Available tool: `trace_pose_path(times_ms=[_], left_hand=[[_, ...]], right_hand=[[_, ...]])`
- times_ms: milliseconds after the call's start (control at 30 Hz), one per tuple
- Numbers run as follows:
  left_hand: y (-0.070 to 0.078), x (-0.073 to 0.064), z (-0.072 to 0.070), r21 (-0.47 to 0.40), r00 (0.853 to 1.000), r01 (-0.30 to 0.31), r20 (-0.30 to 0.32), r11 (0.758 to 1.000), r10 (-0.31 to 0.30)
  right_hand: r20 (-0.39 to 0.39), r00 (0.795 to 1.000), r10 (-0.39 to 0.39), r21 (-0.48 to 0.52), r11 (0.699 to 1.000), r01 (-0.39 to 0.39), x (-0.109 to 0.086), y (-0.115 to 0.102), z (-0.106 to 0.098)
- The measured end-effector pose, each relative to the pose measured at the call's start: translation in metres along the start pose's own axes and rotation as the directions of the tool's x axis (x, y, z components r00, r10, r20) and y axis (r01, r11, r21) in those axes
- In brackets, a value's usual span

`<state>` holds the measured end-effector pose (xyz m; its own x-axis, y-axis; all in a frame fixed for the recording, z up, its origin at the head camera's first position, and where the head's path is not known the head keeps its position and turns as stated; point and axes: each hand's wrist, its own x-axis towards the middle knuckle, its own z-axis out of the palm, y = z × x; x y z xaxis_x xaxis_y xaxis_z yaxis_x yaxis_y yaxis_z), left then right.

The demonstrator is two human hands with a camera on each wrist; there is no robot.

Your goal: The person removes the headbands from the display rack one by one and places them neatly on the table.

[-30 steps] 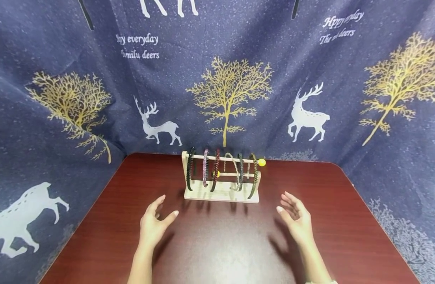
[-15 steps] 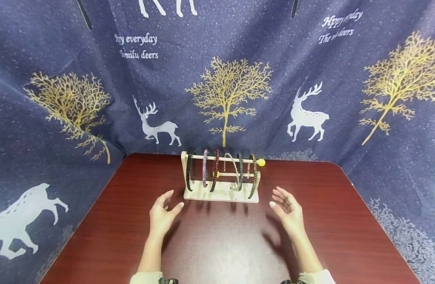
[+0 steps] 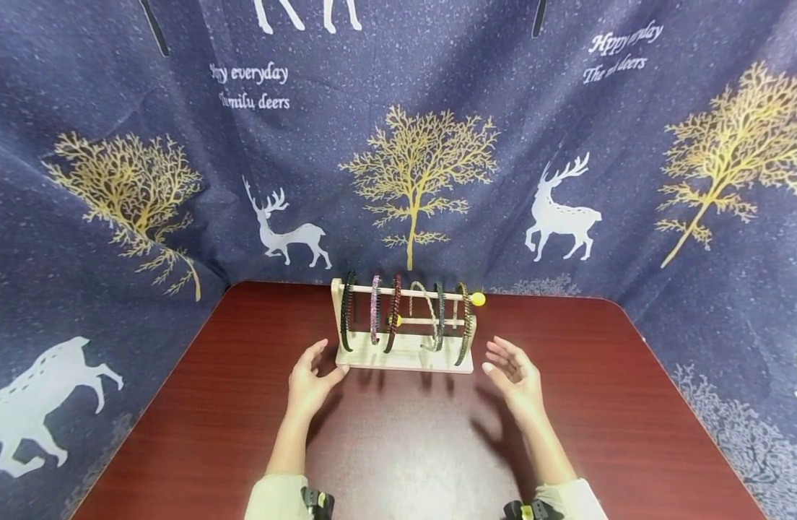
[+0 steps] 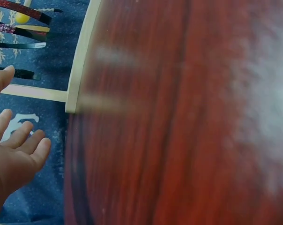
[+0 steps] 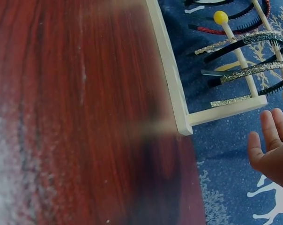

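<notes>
A pale wooden rack (image 3: 405, 353) with two rods stands at the back of the table, several hairbands hung along it. From the left come a black hairband (image 3: 348, 310), a pink glittery one (image 3: 375, 310) and a dark red one (image 3: 395, 314). A gold-black hairband (image 3: 465, 325) hangs near the right end. My left hand (image 3: 309, 383) is spread beside the rack's left front corner, thumb tip right at the base. My right hand (image 3: 518, 381) is held off the right end, fingers apart, holding nothing. Both wrist views show bare palms facing the rack.
The dark red table (image 3: 398, 448) carries the rack near its back edge. Behind hangs a blue cloth (image 3: 385, 65) printed with deer and trees. Yellow balls (image 3: 478, 299) cap the rods.
Both hands have moved inward and slightly forward, the left towards the rack's left corner, the right towards its right end. The rack and hairbands stay where they were.
</notes>
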<state>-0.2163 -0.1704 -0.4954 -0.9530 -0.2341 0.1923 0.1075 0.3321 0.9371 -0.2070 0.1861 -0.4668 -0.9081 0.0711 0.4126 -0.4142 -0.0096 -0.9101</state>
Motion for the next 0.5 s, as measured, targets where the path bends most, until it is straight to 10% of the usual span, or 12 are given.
trace_pose_path(times_ms=[500], left_hand=[[-0.009,0.02,0.018,-0.082,1.0,0.016,0.019,0.996,-0.014]], right_hand=[[0.033,0.998,-0.062,0.11,0.992,0.058,0.011,0.009,0.014]])
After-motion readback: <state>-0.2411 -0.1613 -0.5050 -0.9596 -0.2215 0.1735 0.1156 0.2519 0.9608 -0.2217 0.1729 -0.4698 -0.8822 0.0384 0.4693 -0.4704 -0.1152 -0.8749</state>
